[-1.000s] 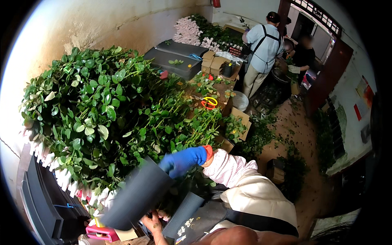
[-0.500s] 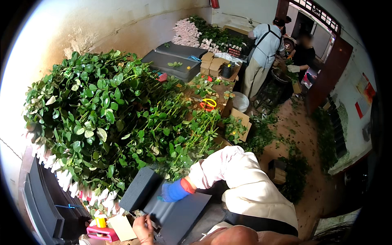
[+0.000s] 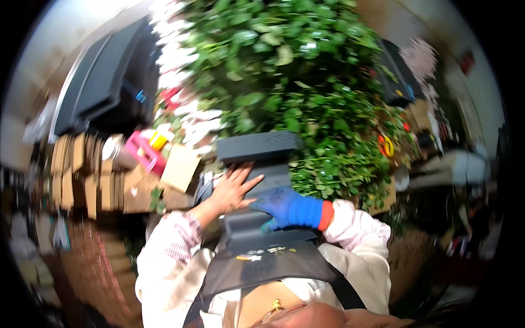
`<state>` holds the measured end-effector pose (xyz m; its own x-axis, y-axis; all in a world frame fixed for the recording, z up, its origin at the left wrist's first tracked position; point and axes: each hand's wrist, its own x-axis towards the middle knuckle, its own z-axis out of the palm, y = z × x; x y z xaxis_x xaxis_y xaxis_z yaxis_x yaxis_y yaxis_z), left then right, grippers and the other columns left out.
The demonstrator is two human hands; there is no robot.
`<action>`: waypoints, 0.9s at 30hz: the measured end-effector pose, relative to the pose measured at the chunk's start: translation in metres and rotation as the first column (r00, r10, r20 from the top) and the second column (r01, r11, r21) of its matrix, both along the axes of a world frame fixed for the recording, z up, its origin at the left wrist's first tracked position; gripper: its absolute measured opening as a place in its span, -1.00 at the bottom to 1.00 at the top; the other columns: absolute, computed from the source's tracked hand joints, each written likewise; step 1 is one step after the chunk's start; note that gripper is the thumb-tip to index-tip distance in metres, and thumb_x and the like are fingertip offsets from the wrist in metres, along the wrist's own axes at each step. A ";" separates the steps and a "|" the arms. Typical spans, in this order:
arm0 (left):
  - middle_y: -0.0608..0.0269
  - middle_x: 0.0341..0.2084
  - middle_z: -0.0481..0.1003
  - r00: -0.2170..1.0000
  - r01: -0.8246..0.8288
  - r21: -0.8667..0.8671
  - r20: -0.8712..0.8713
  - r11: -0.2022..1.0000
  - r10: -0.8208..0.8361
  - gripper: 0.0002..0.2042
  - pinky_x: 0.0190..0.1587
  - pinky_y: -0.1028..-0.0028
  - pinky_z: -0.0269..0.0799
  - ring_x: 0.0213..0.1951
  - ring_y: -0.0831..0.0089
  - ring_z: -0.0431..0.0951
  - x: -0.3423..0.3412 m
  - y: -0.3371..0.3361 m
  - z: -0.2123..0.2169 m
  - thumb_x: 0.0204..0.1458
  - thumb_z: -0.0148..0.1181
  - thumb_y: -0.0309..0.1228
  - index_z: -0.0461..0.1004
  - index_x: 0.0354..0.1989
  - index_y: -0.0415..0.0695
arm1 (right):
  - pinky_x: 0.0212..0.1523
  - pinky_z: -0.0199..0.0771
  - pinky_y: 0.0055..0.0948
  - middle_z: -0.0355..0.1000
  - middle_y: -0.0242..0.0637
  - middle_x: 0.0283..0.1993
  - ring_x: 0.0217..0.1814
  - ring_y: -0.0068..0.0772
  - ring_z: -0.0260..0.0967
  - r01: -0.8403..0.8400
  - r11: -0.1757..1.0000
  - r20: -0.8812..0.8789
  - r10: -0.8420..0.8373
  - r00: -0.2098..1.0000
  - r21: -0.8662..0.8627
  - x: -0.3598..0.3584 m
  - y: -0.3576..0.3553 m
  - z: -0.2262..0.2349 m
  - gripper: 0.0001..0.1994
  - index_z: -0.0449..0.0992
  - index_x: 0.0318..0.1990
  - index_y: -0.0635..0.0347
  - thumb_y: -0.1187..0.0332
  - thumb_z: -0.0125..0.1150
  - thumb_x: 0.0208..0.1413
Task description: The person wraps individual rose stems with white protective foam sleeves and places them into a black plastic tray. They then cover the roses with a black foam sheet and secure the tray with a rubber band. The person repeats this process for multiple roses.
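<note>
A dark grey sheet (image 3: 254, 220) lies in front of me, with a ribbed dark block (image 3: 260, 145) across its far end. My left hand (image 3: 229, 190) is bare and rests on the sheet, fingers spread and fingertips close to the block. Over the middle of the sheet is my right hand (image 3: 290, 209) in a blue glove with a red cuff. Its fingers stretch toward the left hand, with the thumb apart; neither hand holds anything. Just beyond the block rises a big pile of leafy green stems (image 3: 306, 82), with pale wrapped flower heads (image 3: 188, 123) along its left side.
To the left are a pink tape dispenser (image 3: 146, 152), a flat cardboard piece (image 3: 180, 168) and stacked brown cartons (image 3: 82, 169). Large dark sheets (image 3: 112, 79) stand behind them. Yellow-and-red-handled scissors (image 3: 387, 146) lie to the right. A blurred person (image 3: 456, 167) stands farther right.
My view has swung round to face the stems squarely. The left hand, bent at the sheet's edge before, now lies spread on it. The gloved right hand is now close beside it.
</note>
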<state>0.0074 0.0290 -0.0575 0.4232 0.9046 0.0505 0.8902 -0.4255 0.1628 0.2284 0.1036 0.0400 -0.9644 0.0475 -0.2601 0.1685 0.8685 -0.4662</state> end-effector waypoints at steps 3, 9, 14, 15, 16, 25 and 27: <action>-0.13 0.48 -0.01 0.996 -0.016 -0.041 0.082 0.999 0.020 -0.26 0.50 0.00 -0.26 0.51 0.01 -0.07 0.000 -0.005 -0.002 0.16 0.00 0.23 0.14 0.49 0.19 | -0.05 0.44 -0.07 0.52 -0.19 -0.11 -0.03 -0.10 0.48 0.125 0.967 -0.072 -0.112 0.991 0.224 -0.004 -0.024 -0.032 -0.55 0.51 0.06 0.01 0.12 0.34 0.01; -0.11 0.47 0.02 0.994 -0.031 0.048 0.105 0.998 0.026 -0.30 0.47 -0.02 -0.15 0.48 0.00 0.01 -0.005 -0.009 -0.014 0.16 0.01 0.11 0.13 0.50 0.25 | 0.07 0.44 -0.12 0.53 -0.10 0.00 0.03 0.04 0.48 0.037 0.991 -0.119 -0.052 0.992 -0.131 -0.039 -0.014 0.028 -0.50 0.48 0.18 0.04 0.11 0.33 0.09; -0.04 0.48 0.03 0.977 -0.082 0.206 0.208 0.975 0.039 -0.44 0.46 0.03 -0.05 0.49 0.05 0.03 0.002 -0.005 -0.025 0.22 -0.02 -0.10 0.23 0.44 0.21 | 0.15 0.42 -0.13 0.44 -0.13 0.21 0.19 -0.07 0.42 0.020 0.972 -0.547 0.114 0.829 0.233 -0.156 -0.030 -0.027 -0.56 0.42 0.25 0.04 0.24 0.13 0.21; 0.03 0.50 0.02 0.958 -0.139 0.134 0.269 0.981 0.099 -0.42 0.46 0.03 -0.04 0.50 0.10 0.03 0.005 -0.001 -0.051 0.21 0.00 -0.07 0.25 0.43 0.20 | 0.21 0.38 -0.15 0.40 -0.15 0.25 0.24 -0.08 0.38 0.083 0.932 -0.537 0.130 0.834 0.354 -0.189 -0.034 -0.050 -0.57 0.38 0.27 0.04 0.29 0.02 0.25; 0.11 0.51 0.02 0.933 -0.181 0.060 0.325 0.982 0.153 -0.41 0.46 0.03 -0.03 0.50 0.16 0.03 0.009 0.007 -0.077 0.19 0.02 -0.04 0.27 0.42 0.19 | 0.29 0.29 -0.17 0.37 -0.15 0.29 0.33 -0.10 0.30 0.113 0.895 -0.505 0.135 0.853 0.431 -0.217 -0.032 -0.070 -0.56 0.35 0.28 0.07 0.30 -0.05 0.25; 0.14 0.34 0.31 0.949 -0.096 -0.028 0.299 0.995 0.100 -0.42 0.39 0.06 0.09 0.38 0.19 0.27 0.006 0.009 -0.028 0.14 0.07 0.04 0.37 0.32 0.08 | 0.04 0.44 -0.15 0.45 -0.21 0.17 0.15 -0.18 0.39 0.077 0.874 -0.396 0.138 0.908 0.480 -0.262 -0.019 -0.130 -0.69 0.51 0.04 0.00 0.27 0.04 0.16; 0.15 0.33 0.33 0.958 -0.059 -0.053 0.277 0.997 0.072 -0.42 0.38 0.06 0.10 0.37 0.19 0.28 0.004 0.012 -0.023 0.14 0.07 0.04 0.39 0.31 0.08 | 0.00 0.47 -0.15 0.45 -0.20 0.16 0.14 -0.18 0.41 0.088 0.892 -0.502 0.166 0.849 0.444 -0.251 -0.008 -0.126 -0.68 0.51 0.07 -0.03 0.25 0.05 0.17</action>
